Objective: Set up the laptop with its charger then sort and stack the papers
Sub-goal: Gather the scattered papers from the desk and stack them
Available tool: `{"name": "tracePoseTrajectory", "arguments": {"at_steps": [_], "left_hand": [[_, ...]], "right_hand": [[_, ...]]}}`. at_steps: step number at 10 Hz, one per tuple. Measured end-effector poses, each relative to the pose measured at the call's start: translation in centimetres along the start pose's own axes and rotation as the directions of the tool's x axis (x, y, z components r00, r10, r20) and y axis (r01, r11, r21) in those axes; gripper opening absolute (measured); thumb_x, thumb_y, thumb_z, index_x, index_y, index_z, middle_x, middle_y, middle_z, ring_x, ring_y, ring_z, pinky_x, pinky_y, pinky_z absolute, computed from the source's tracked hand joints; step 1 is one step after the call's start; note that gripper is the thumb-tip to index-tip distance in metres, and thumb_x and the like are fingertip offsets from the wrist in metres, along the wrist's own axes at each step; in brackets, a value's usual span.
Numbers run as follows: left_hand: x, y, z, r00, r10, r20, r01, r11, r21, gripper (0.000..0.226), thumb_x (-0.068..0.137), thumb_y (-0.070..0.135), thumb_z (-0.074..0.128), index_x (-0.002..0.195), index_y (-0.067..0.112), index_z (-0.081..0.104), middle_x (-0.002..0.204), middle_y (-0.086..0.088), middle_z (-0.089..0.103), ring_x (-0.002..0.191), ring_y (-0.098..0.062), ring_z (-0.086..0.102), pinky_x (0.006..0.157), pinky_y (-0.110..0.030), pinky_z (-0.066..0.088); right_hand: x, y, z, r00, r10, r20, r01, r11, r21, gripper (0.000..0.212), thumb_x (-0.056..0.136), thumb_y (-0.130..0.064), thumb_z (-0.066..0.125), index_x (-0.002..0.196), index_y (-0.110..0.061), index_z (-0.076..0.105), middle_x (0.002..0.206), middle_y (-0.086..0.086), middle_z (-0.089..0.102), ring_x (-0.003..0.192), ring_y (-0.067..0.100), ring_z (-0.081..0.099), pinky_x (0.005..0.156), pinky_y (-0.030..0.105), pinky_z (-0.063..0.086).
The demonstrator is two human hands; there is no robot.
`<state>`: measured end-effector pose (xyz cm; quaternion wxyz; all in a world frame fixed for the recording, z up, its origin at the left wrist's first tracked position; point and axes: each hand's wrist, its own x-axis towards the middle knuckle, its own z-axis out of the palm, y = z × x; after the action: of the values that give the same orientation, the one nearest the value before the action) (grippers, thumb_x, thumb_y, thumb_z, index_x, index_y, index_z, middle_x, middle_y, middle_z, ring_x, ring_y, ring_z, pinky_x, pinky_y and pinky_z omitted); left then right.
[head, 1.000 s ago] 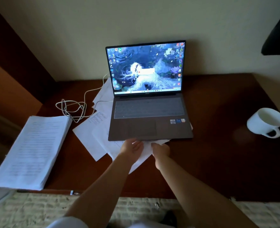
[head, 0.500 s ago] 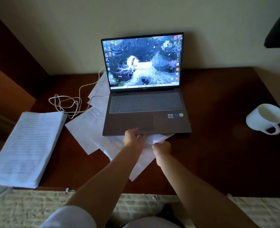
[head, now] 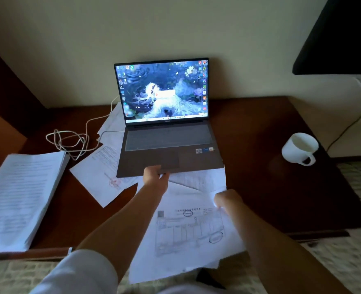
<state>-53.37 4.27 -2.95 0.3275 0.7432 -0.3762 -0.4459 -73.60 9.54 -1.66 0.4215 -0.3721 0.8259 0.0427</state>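
An open grey laptop (head: 169,143) with a lit screen stands on the dark wooden desk (head: 260,177), its white charger cable (head: 69,141) coiled to the left. My left hand (head: 155,177) grips the laptop's front edge near the trackpad. My right hand (head: 226,200) holds several loose printed sheets (head: 188,230) that now hang out over the desk's front edge toward me. More loose sheets (head: 99,175) lie under the laptop's left side. A thick stack of papers (head: 20,198) sits at the desk's left end.
A white mug (head: 299,148) lies on its side at the right of the desk. A pale wall rises behind the laptop, and a dark object (head: 341,35) hangs at the upper right. Woven carpet (head: 356,262) shows below the desk edge.
My right hand has pulled several sheets out from under the laptop toward me. My left hand has moved up onto the laptop's front edge and grips it.
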Motion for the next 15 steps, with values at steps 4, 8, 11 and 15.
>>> {"name": "tracePoseTrajectory", "arguments": {"at_steps": [4,8,11,15], "left_hand": [[-0.4,0.1,0.4,0.971,-0.226,0.077,0.238,0.937,-0.255,0.042,0.093,0.010,0.048,0.135,0.003,0.047,0.136,-0.011,0.050,0.125,-0.025,0.050,0.101,-0.029,0.040],[-3.9,0.4,-4.6,0.999,0.031,-0.009,-0.031,0.997,-0.063,0.033,0.089,0.004,0.055,0.121,0.007,0.062,0.123,-0.010,0.061,0.113,-0.031,0.057,0.093,-0.036,0.047],[-4.2,-1.5,-9.9,0.997,0.071,0.037,-0.074,0.994,0.083,0.058,0.088,0.049,0.059,0.134,0.018,0.044,0.123,-0.009,0.055,0.101,-0.027,0.055,0.071,-0.035,0.049],[-3.6,-5.9,-9.7,0.988,-0.061,-0.139,0.075,0.992,0.101,0.025,0.091,0.014,0.055,0.067,0.020,0.058,0.077,-0.005,0.060,0.081,-0.029,0.060,0.074,-0.036,0.054]], "right_hand": [[-0.8,4.4,0.1,0.998,-0.029,0.049,0.033,0.996,-0.080,0.027,0.095,-0.014,0.050,0.118,-0.006,0.061,0.134,0.017,0.052,0.120,0.030,0.054,0.093,0.029,0.044],[-3.1,4.0,1.4,0.986,-0.019,-0.167,0.108,0.835,0.540,0.026,0.093,-0.018,0.041,0.108,-0.007,0.059,0.085,0.007,0.051,0.101,0.031,0.058,0.077,0.032,0.043],[-4.3,1.4,0.9,0.950,-0.025,-0.312,0.264,0.599,0.756,0.018,0.094,-0.009,0.046,0.093,-0.002,0.062,0.094,0.010,0.063,0.093,0.029,0.062,0.058,0.022,0.042],[-1.3,1.0,3.4,0.875,-0.030,-0.483,0.286,0.837,0.467,0.029,0.086,-0.002,0.050,0.107,-0.010,0.069,0.112,0.015,0.066,0.102,0.034,0.062,0.081,0.037,0.051]]}}
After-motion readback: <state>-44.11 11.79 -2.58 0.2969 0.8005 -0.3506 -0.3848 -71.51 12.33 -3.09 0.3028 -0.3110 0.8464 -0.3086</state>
